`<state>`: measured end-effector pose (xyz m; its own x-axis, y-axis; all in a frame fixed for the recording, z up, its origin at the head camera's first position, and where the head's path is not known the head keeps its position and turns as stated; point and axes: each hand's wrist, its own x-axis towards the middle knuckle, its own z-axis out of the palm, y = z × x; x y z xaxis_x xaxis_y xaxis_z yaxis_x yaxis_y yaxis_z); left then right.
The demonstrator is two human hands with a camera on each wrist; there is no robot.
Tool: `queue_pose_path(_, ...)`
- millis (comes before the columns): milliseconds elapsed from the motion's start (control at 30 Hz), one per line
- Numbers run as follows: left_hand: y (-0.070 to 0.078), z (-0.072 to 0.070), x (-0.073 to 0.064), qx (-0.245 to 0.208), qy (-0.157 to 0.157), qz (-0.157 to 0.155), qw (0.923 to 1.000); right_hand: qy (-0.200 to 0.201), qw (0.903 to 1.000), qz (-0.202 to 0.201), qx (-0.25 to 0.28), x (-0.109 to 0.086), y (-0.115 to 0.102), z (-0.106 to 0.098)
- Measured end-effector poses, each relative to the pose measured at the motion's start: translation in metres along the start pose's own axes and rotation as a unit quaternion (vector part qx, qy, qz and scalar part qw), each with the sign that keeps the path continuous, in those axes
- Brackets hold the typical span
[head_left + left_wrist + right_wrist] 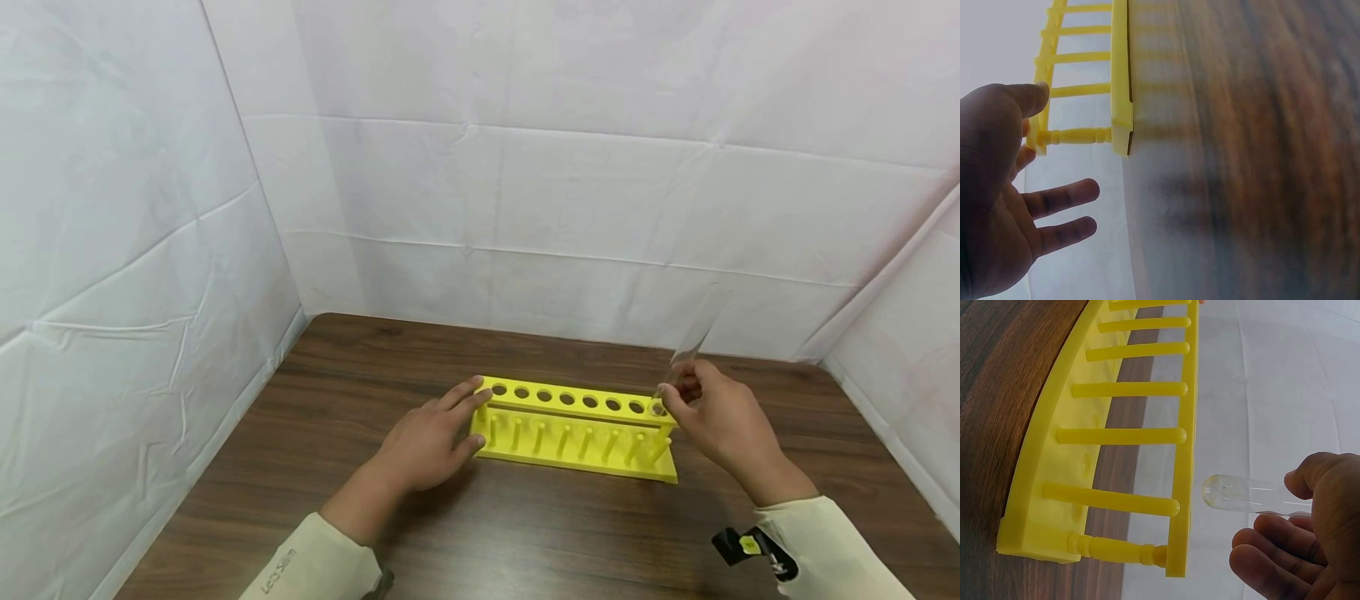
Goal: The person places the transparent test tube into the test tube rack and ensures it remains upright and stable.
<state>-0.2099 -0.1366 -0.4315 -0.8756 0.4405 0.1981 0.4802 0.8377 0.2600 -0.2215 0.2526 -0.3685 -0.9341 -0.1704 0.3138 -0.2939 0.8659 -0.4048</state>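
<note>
A yellow test tube rack (573, 461) stands on the table, its top bar pierced by a row of holes above a row of pegs. My left hand (427, 442) holds the left end of the top bar between thumb and fingers; two other fingers (1063, 199) stretch out free in the left wrist view. A clear glass test tube (697, 333) is pinched between the thumb and fingers of my right hand (723, 417). It leans right, above the rack's right end. In the right wrist view its rounded bottom (1215, 492) is just short of the top bar, not touching.
The dark wood-grain table (330, 417) carries the rack near its middle. White cloth walls (585, 183) rise behind and at both sides. A small black device (753, 546) is strapped at the right sleeve's cuff.
</note>
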Motion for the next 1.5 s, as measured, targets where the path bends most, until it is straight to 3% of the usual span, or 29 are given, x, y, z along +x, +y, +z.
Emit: queue_pose_path(1500,-0.0009,0.0027,0.0027,0.001,0.002,0.002,1.0,-0.008,1.0,-0.004,0.001,0.0093,-0.0076,0.0042)
